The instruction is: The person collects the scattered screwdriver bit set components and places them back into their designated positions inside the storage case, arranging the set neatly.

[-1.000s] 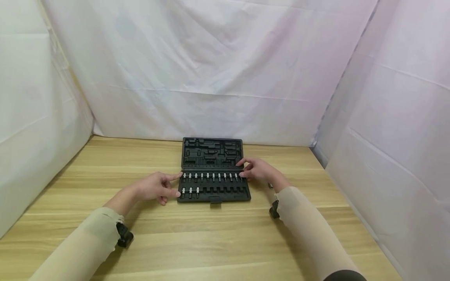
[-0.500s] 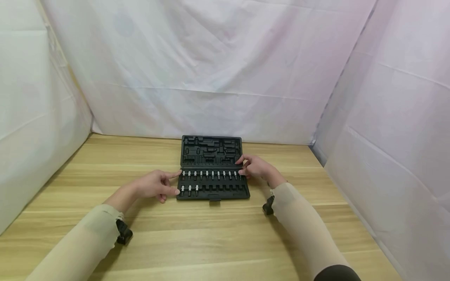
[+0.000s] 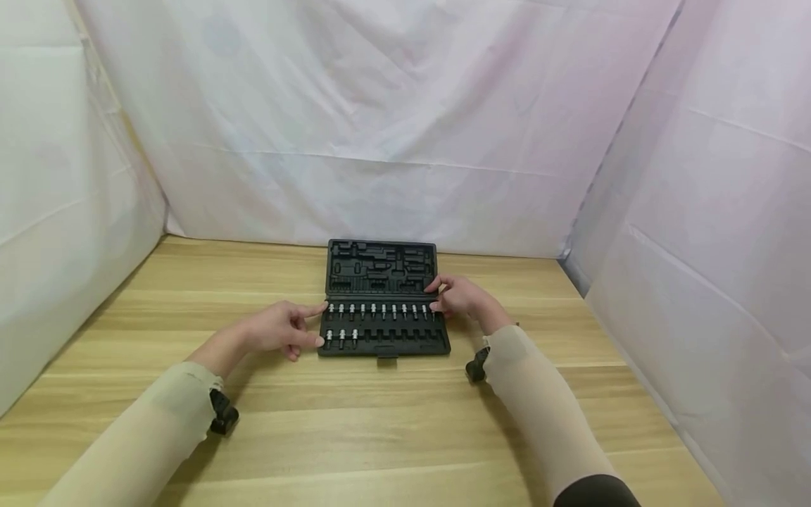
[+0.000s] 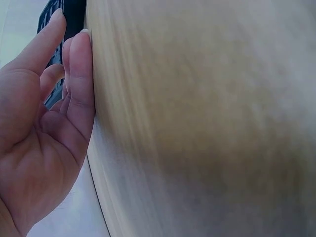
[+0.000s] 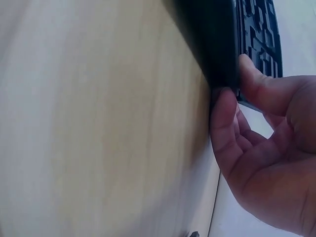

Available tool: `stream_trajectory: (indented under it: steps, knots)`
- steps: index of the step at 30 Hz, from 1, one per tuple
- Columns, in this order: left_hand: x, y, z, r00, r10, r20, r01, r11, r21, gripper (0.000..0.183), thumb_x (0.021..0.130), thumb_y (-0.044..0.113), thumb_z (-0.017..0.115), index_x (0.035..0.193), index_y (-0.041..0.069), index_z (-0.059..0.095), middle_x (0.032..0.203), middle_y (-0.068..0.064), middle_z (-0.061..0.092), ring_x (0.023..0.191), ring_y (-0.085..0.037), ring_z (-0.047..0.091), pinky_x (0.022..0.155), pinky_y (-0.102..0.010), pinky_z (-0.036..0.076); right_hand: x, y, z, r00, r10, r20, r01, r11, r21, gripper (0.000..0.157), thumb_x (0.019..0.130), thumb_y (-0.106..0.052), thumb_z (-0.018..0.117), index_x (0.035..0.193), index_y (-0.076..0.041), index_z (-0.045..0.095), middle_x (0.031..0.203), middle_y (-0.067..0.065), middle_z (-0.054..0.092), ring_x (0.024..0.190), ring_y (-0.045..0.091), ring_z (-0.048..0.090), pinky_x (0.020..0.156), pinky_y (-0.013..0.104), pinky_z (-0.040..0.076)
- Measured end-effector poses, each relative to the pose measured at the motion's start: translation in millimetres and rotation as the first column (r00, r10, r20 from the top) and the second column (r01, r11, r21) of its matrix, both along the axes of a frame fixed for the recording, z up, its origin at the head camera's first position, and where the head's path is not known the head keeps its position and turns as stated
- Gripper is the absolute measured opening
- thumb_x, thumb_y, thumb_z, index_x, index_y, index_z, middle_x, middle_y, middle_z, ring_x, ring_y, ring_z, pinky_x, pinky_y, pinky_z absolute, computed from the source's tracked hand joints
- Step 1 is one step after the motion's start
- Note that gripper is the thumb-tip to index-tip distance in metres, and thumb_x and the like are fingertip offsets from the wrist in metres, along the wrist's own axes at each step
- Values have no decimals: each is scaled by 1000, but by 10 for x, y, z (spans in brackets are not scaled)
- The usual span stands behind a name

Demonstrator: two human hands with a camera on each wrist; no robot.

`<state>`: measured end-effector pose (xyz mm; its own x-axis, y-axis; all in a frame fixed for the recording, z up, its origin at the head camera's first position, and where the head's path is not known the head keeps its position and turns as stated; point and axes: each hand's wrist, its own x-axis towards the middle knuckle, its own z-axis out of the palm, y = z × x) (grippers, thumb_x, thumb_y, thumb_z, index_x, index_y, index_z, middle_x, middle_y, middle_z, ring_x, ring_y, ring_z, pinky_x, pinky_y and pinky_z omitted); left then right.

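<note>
A black bit socket case lies opened flat on the table, its moulded lid folded back. Several silver bit sockets fill its upper row. Three more stand at the left of the lower row; bare slots follow. My left hand touches the case's left side with index finger and thumb stretched apart. My right hand holds the right side near the hinge. In the right wrist view its thumb lies over the rim, and a finger presses low on the case wall.
The wooden table extends around the case. White cloth hangs behind and along both sides. A tiny dark object shows beside my right wrist. Black wrist cameras sit under both sleeves.
My right forearm has shifted slightly left and its wrist has turned a little, while the fingers stay at the case. The head view has tilted slightly. The sockets have not moved.
</note>
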<state>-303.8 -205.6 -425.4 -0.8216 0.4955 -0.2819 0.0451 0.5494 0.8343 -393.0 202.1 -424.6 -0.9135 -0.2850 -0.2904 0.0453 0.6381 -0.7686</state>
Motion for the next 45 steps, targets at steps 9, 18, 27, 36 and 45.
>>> stream_trajectory:
  steps: [9, 18, 27, 36, 45]
  knots:
    - [-6, -3, 12, 1000, 0, 5, 0, 1000, -2, 92, 101, 25, 82, 175, 17, 27, 92, -9, 55, 73, -19, 64, 70, -34, 68, -10, -70, 32, 999, -41, 3, 41, 999, 25, 31, 106, -6, 72, 136, -13, 70, 86, 5, 59, 80, 21, 56, 77, 33, 58]
    - [0, 16, -2, 1000, -4, 7, 4, 1000, 4, 93, 100, 26, 83, 174, 17, 28, 91, -8, 55, 72, -19, 64, 70, -34, 68, 27, 11, -34, 999, -36, 1, 36, 999, -14, 33, 106, -8, 73, 138, -14, 70, 125, 16, 71, 98, 23, 66, 85, 36, 63]
    - [21, 20, 4, 1000, 12, -6, -12, 1000, -1, 93, 99, 25, 84, 174, 17, 29, 92, -8, 54, 74, -20, 65, 70, -34, 68, 83, 86, -35, 999, 9, -47, -10, 1000, -26, 39, 105, -13, 75, 144, -16, 70, 132, 19, 73, 104, 26, 72, 85, 39, 67]
    - [2, 14, 2, 1000, 18, -17, -18, 1000, 2, 93, 99, 26, 84, 174, 17, 30, 93, -8, 55, 74, -20, 66, 71, -34, 69, 151, 389, 94, 984, 46, -171, -57, 997, -58, 39, 109, -24, 72, 146, -14, 70, 134, 21, 71, 106, 33, 74, 87, 44, 68]
    - [25, 12, -3, 1000, 15, -3, -15, 1000, 10, 94, 98, 25, 85, 174, 17, 30, 92, -9, 57, 73, -20, 65, 70, -33, 68, 308, 835, 168, 979, 36, -201, -40, 999, -15, 43, 110, -31, 70, 147, -9, 68, 132, 17, 71, 112, 38, 73, 94, 48, 67]
